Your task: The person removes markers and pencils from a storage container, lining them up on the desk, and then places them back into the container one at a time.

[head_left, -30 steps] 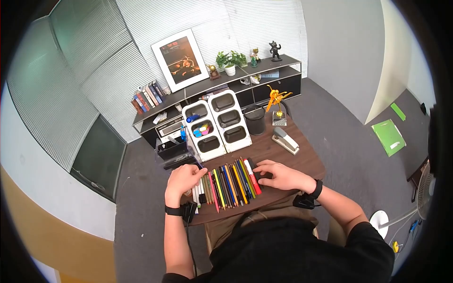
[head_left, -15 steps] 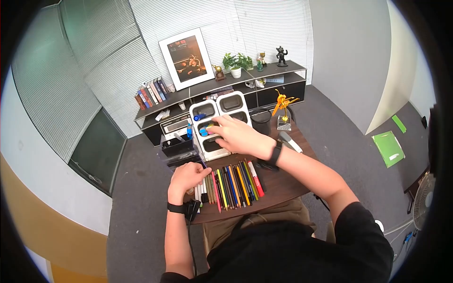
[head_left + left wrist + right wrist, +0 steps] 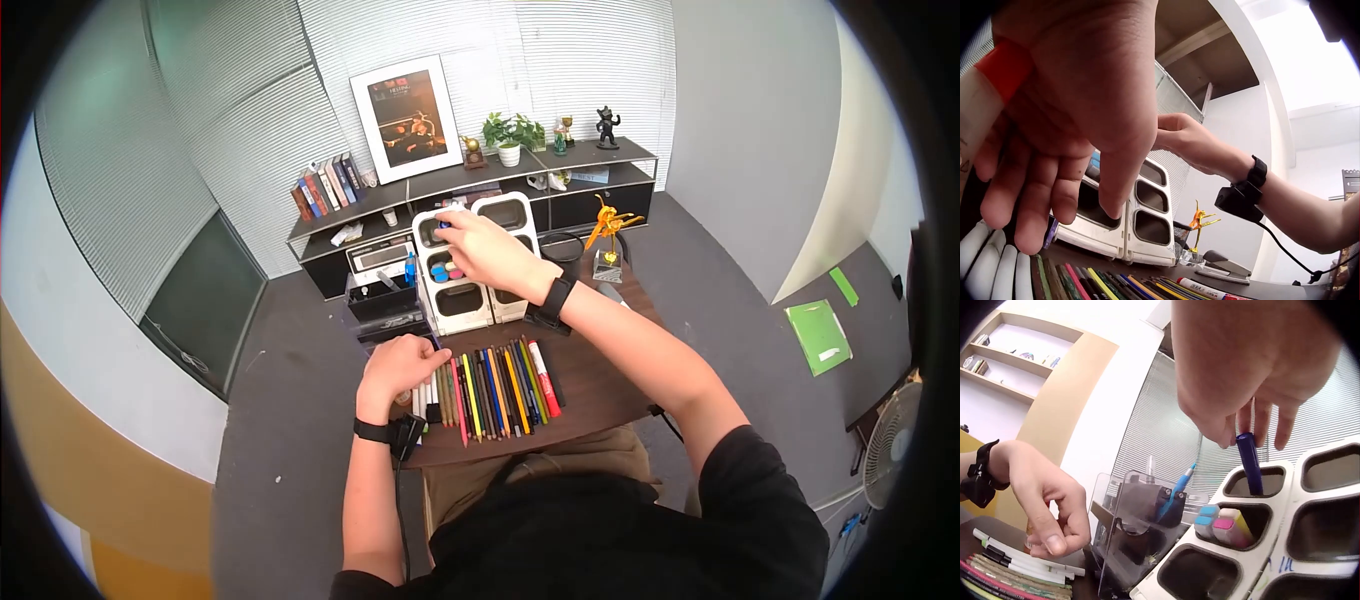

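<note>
My right hand (image 3: 487, 252) reaches over the white organizer (image 3: 462, 321). Its thumb and fingers pinch the top of a blue marker (image 3: 1249, 464), whose lower end is inside the upper left compartment. Colored-cap markers (image 3: 1225, 530) sit in the compartment below. My left hand (image 3: 400, 365) is low over the left end of a row of pencils (image 3: 490, 395), fingers loosely bent and holding nothing. White pens (image 3: 1005, 272) lie under its fingertips. A pale tube with a red-orange cap (image 3: 1005, 70) shows beside the left palm. A red and white marker (image 3: 545, 380) ends the row on the right.
A clear and black desk holder (image 3: 385, 305) with a blue pen stands left of the organizer. To the right are a golden figurine (image 3: 610, 235) and a stapler (image 3: 1225, 267). A low shelf (image 3: 430, 185) with books, a framed picture and a plant runs behind the table.
My right hand has left the right end of the pencil row, passed over the organizer's middle and come to the blue marker in the upper left compartment. The left hand has stayed in place.
</note>
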The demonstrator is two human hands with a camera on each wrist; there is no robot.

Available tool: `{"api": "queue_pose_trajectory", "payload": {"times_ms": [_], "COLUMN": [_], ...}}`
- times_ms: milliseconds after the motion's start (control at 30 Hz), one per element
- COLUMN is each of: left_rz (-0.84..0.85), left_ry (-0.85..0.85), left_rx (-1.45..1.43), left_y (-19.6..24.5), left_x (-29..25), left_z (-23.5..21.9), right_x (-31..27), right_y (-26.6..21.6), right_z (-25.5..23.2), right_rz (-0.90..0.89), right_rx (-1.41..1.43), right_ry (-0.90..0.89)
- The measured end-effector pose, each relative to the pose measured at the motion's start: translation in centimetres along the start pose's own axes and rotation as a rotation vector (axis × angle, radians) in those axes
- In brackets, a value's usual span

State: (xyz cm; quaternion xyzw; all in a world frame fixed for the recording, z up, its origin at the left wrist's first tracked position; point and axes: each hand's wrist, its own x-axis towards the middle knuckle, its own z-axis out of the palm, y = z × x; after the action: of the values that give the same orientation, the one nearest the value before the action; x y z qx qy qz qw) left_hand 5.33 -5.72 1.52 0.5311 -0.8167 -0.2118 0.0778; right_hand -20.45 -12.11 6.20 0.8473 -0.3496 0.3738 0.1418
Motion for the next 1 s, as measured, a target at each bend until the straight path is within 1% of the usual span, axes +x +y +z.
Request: {"api": "queue_pose_trajectory", "payload": {"times_ms": [67, 133, 167, 267, 333, 433, 467, 533, 600, 633, 733, 800, 833, 867, 933, 967, 1000], "left_rz": [-0.010, -0.006, -0.001, 0.025, 0.033, 0.041, 0.037, 0.043, 0.027, 0.014, 0.019, 0.020, 0.020, 0.023, 0.015, 0.019, 0.020], "left_ry": [-0.011, -0.007, -0.011, 0.006, 0.010, 0.012, 0.015, 0.015, 0.018, 0.010, 0.015, 0.020, 0.026, 0.019, 0.001, -0.006, -0.008], "left_rx": [0.004, 0.000, -0.003, 0.011, 0.013, 0.013, 0.015, 0.012, 0.003, -0.008, -0.018, -0.005, 0.007, 0.014, 0.014, 0.025, 0.013], "left_y": [0.1, -0.2, -0.3, -0.5, -0.4, -0.4, -0.5, -0.5, -0.4, -0.1, -0.3, -0.5, -0.5, -0.5, -0.4, -0.4, -0.5], "left_x": [0.0, 0.1, 0.1, 0.1, 0.0, 0.1, 0.2, 0.2, 0.1, -0.1, -0.1, 0.2, 0.3, 0.3, 0.2, 0.2, 0.2], "left_z": [0.0, -0.1, -0.1, 0.2, 0.0, 0.1, 0.1, 0.1, 0.0, -0.2, -0.1, 0.2, 0.2, 0.2, 0.0, 0.0, 0.0], "right_x": [-0.3, -0.1, -0.1, 0.3, 0.7, 0.2, -0.4, -2.6, -5.7, -6.9, -11.1, -13.5, -15.3, -16.9, -19.2, -20.4, -21.0], "right_y": [0.7, 0.5, 0.4, -0.2, -1.0, -2.5, -2.4, -2.3, -2.4, -3.3, -4.2, -4.5, -3.5, -2.9, -2.2, -1.4, -0.9], "right_z": [-0.1, -0.8, -1.2, -2.4, -4.3, -7.7, -8.5, -10.7, -12.5, -13.4, -14.3, -13.9, -12.5, -11.6, -10.0, -8.9, -8.1], "right_rz": [-0.018, -0.052, -0.045, -0.033, 0.008, 0.208, 0.233, 0.339, 0.438, 0.511, 0.676, 0.803, 0.711, 0.721, 0.803, 0.811, 0.813], "right_rx": [0.002, -0.067, -0.054, -0.030, 0.022, 0.234, 0.274, 0.299, 0.352, 0.457, 0.459, 0.453, 0.441, 0.458, 0.506, 0.512, 0.548], "right_ry": [0.016, 0.089, 0.124, 0.312, 0.426, 0.445, 0.457, 0.377, 0.233, 0.175, -0.062, -0.233, -0.243, -0.289, -0.366, -0.356, -0.383]}}
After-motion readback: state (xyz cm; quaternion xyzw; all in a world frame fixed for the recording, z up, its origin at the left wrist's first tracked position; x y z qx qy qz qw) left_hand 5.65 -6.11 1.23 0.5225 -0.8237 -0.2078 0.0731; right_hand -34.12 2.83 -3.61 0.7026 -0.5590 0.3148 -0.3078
